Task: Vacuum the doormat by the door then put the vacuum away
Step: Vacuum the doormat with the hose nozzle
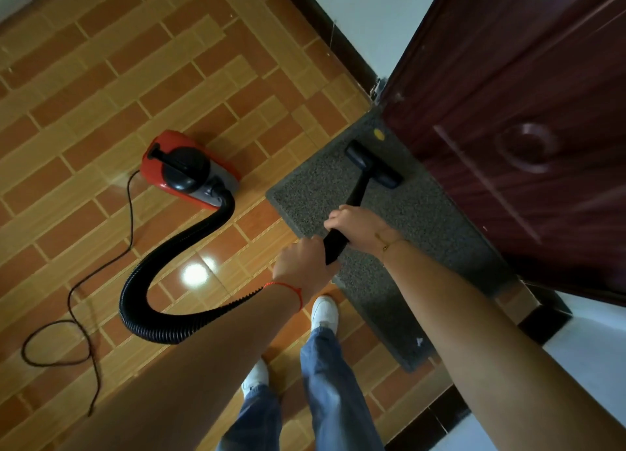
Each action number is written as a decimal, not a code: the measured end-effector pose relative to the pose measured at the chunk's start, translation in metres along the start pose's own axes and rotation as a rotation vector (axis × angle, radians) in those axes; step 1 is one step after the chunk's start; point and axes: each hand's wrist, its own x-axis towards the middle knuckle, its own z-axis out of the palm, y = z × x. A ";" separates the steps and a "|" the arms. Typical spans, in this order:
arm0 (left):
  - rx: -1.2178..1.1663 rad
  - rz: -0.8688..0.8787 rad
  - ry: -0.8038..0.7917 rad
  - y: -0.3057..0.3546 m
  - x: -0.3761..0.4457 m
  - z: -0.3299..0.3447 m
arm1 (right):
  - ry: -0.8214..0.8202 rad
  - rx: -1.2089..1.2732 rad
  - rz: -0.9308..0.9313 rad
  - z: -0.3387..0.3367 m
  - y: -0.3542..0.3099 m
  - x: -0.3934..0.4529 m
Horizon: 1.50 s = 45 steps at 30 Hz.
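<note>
A grey doormat [416, 220] lies on the floor against a dark red door [528, 118]. The black vacuum wand [357, 191] runs from my hands down to its floor head [374, 164], which rests on the mat's far part close to the door. My right hand [355, 229] grips the wand higher up; my left hand [303, 264] grips its lower end where the ribbed black hose [159, 271] joins. The hose curves back to the red and black vacuum body [186, 168] on the tiles to the left. A small yellow spot [378, 133] sits at the mat's far corner.
A black power cord [72, 311] snakes over the orange and tan tiled floor at the left. My feet in white shoes [325, 313] stand beside the mat's near edge. A white wall with dark skirting [325, 24] meets the door at the top.
</note>
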 end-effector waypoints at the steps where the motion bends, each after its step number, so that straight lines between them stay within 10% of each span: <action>1: -0.010 -0.004 0.003 0.009 0.008 -0.003 | -0.010 -0.011 -0.007 -0.004 0.011 0.000; 17: -0.082 -0.036 0.010 0.058 0.054 -0.022 | 0.001 -0.036 0.003 -0.027 0.078 0.001; 45: 0.283 0.267 -0.148 -0.092 -0.145 0.065 | 0.018 0.243 0.265 0.090 -0.189 -0.086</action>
